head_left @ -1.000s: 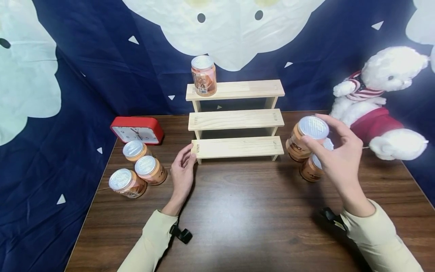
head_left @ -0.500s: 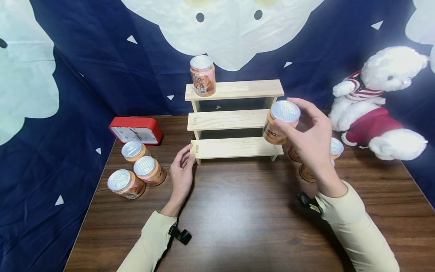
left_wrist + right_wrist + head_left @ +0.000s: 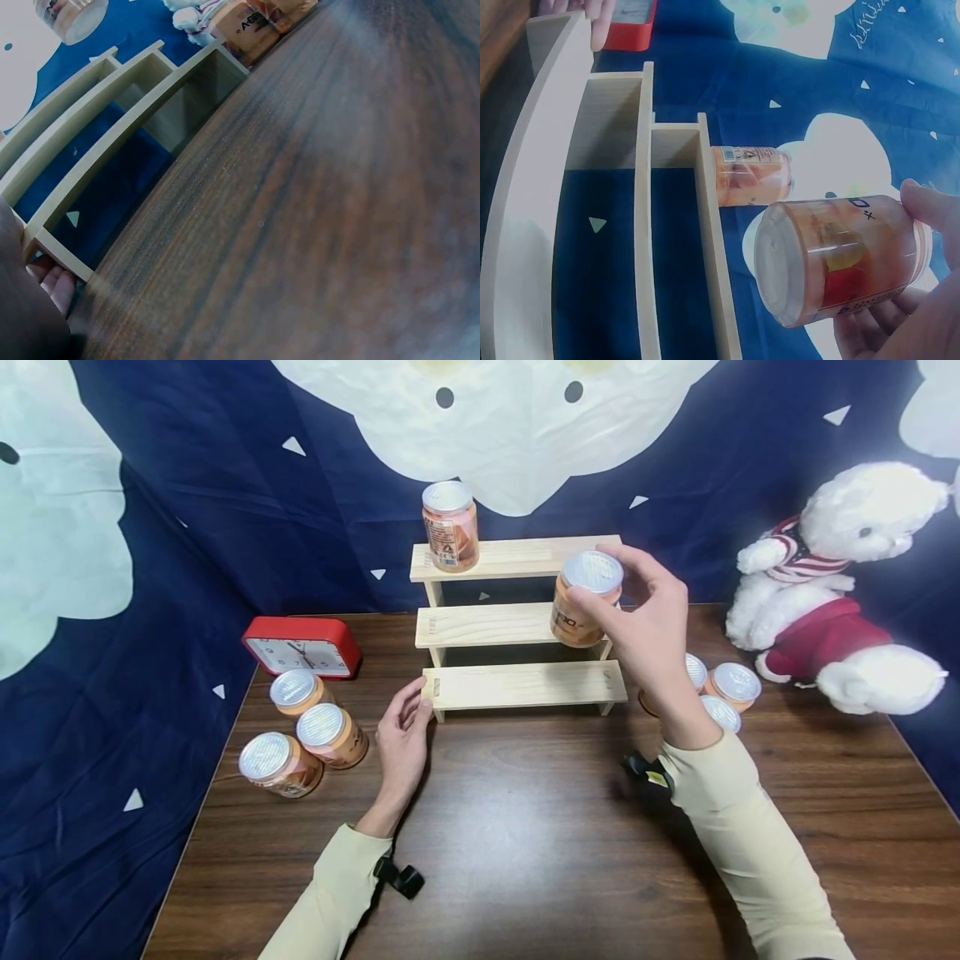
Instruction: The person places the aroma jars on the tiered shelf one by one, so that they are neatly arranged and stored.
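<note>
My right hand grips an orange-labelled jar with a silvery lid, thumb and fingers round its upper part. This jar is upright in the air, in front of the top and middle tiers of a three-tier wooden shelf. In the right wrist view the held jar's base hangs clear of the wood. At the shelf's lower left end, my left hand holds the bottom tier; in the left wrist view its fingertips show behind the end leg. A similar jar stands on the top tier's left end.
Left of the shelf stand three more jars before a red clock. To the right, several jars are grouped, partly behind my right arm. Beyond them sits a white plush bear. A blue patterned cloth hangs behind the table.
My right hand has carried the jar from above the right-hand group, leftward and upward, to the right part of the shelf. My left hand has stayed at the shelf's end.
</note>
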`<state>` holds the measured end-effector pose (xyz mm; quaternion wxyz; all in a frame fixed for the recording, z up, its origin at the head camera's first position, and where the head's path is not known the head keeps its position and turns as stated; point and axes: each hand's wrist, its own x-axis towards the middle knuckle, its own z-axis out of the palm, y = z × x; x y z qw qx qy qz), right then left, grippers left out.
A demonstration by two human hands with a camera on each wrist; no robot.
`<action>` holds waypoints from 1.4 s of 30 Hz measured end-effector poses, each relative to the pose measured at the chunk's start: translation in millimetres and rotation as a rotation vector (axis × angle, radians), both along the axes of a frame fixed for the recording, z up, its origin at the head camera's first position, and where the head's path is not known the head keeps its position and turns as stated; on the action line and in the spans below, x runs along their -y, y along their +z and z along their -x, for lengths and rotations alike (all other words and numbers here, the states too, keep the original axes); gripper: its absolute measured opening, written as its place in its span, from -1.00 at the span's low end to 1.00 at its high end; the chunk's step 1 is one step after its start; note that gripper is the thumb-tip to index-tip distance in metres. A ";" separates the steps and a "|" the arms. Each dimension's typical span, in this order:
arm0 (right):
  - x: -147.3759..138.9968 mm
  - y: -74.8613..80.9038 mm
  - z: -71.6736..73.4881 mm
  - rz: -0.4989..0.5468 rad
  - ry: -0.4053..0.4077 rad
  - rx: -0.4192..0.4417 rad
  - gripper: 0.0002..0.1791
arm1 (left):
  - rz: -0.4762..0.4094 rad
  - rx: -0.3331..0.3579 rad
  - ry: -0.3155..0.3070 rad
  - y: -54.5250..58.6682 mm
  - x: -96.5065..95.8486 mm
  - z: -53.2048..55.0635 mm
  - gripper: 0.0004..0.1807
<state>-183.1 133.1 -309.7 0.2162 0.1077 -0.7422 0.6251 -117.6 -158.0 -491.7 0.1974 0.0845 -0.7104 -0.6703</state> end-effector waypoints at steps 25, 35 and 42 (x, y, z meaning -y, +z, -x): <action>26.2 10.2 40.7 -0.076 -0.011 0.012 -0.43 | 0.032 0.023 -0.009 -5.4 2.2 1.6 -0.62; 39.3 15.2 53.2 -0.048 -0.015 0.012 -0.40 | -0.004 0.014 -0.012 2.2 -0.8 0.0 -0.62; 46.9 13.7 62.8 -0.018 -0.014 0.005 -0.42 | -0.007 0.029 -0.017 -23.3 9.2 9.3 -0.62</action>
